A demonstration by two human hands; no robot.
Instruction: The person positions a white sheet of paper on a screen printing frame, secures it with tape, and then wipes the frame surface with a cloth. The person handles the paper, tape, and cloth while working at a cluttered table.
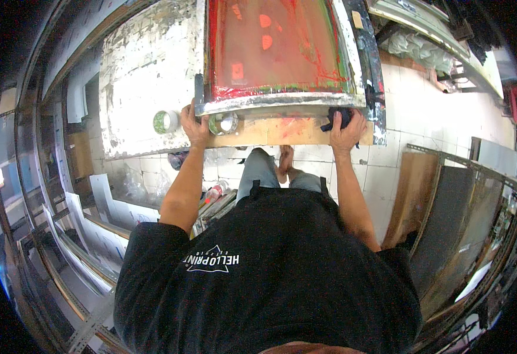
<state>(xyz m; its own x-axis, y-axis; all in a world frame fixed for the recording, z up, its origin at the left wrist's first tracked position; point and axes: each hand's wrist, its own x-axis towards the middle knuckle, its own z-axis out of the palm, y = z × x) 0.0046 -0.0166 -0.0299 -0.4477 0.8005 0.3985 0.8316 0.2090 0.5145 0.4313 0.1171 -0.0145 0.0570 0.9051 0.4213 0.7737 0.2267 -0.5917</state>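
Observation:
A screen printing frame [282, 101] with a red-smeared mesh [276, 47] lies in front of me on a worn table. My left hand [195, 125] is closed at its near left corner, the fingers reaching up along the frame's side. By the near right corner, my right hand [348, 130] grips a dark crumpled cloth [336, 118]; its fingertips are partly hidden by the cloth and the frame. Two tape rolls flank my left hand: a white and green tape roll [165, 122] to its left, and a clear tape roll [223, 123] to its right.
A white, paint-chipped board [149, 76] extends to the left. Metal racks with sheets [78, 236] stand at left, and dark flat panels [447, 224] lean at right. A bottle [214, 192] lies low beside my left forearm. White floor tiles [412, 106] show at right.

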